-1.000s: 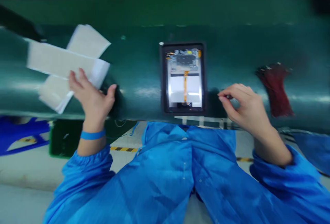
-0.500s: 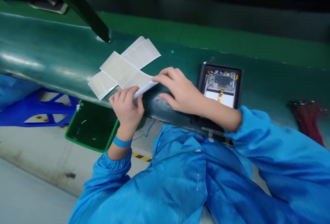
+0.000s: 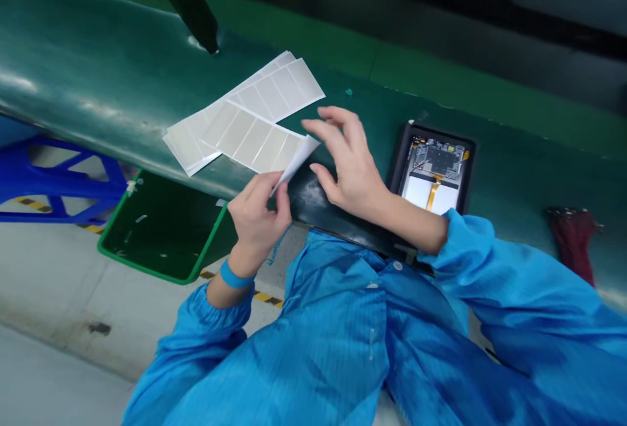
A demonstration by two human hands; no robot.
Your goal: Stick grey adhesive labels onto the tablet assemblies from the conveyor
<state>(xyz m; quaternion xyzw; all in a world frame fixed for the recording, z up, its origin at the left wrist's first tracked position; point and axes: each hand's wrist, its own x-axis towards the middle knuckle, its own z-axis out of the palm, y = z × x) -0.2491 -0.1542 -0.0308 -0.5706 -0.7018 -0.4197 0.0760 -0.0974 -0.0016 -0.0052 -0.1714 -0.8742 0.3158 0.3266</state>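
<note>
My left hand (image 3: pixel 260 210) pinches the near corner of a sheet of stickers (image 3: pixel 255 140), whose right end is bent up and shows its white back. Rows of pale rectangular stickers cover this sheet. Just right of the bent end, my right hand (image 3: pixel 349 158) hovers with thumb and fingers apart, holding nothing. Under and behind the held sheet lie more sticker sheets (image 3: pixel 281 89), fanned slightly on the green bench. To the right of my right hand, partly behind its forearm, is an opened tablet (image 3: pixel 434 164) with its circuit board, white battery and orange ribbon cable exposed.
A green bin (image 3: pixel 157 230) stands below the bench edge at left, beside a blue plastic stool (image 3: pixel 63 181). A dark post (image 3: pixel 189 4) rises from the green bench (image 3: pixel 98 73). Dark red wires (image 3: pixel 573 243) lie bundled at right.
My right hand has let go of the sheet's bent edge, and its fingers have spread. The left hand still pinches the corner. The whole view has shifted slightly.
</note>
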